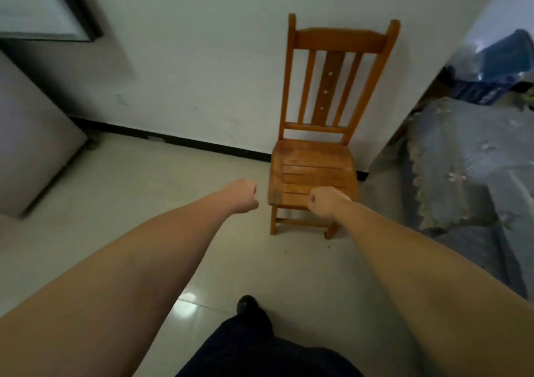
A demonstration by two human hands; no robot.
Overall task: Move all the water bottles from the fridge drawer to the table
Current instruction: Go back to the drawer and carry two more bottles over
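Pale glossy tile floor (121, 203) runs to a white wall w/ a black skirting strip (185, 141) along its base. Orange-brown slatted wooden chair (313, 171) stands upright, back to the wall, seat facing the camera.

Left hand (244, 195): arm stretched fwd over the floor, fingers curled into a fist, nothing in it. Sits just left of the chair seat, apart from it.

Right hand (325, 201): arm stretched fwd, fingers curled into a fist, nothing in it. Overlaps the front edge of the chair seat in this view; contact w/ the seat cannot be told.

Both hands are near each other, not touching.

Grey-white appliance cabinet (31, 145) stands at far left, dark-framed panel (43, 3) above it. Whether this is the fridge cannot be told; no drawer face is visible.

Grey-blue quilted cover w/ lace trim (462, 159) lies at right. Blue plastic bin (502, 55) sits behind it, top right.

Dark trouser leg (260, 347) and black shoe (245, 303) show at bottom centre on the floor.

Water bottles: none in view, location cannot be told.
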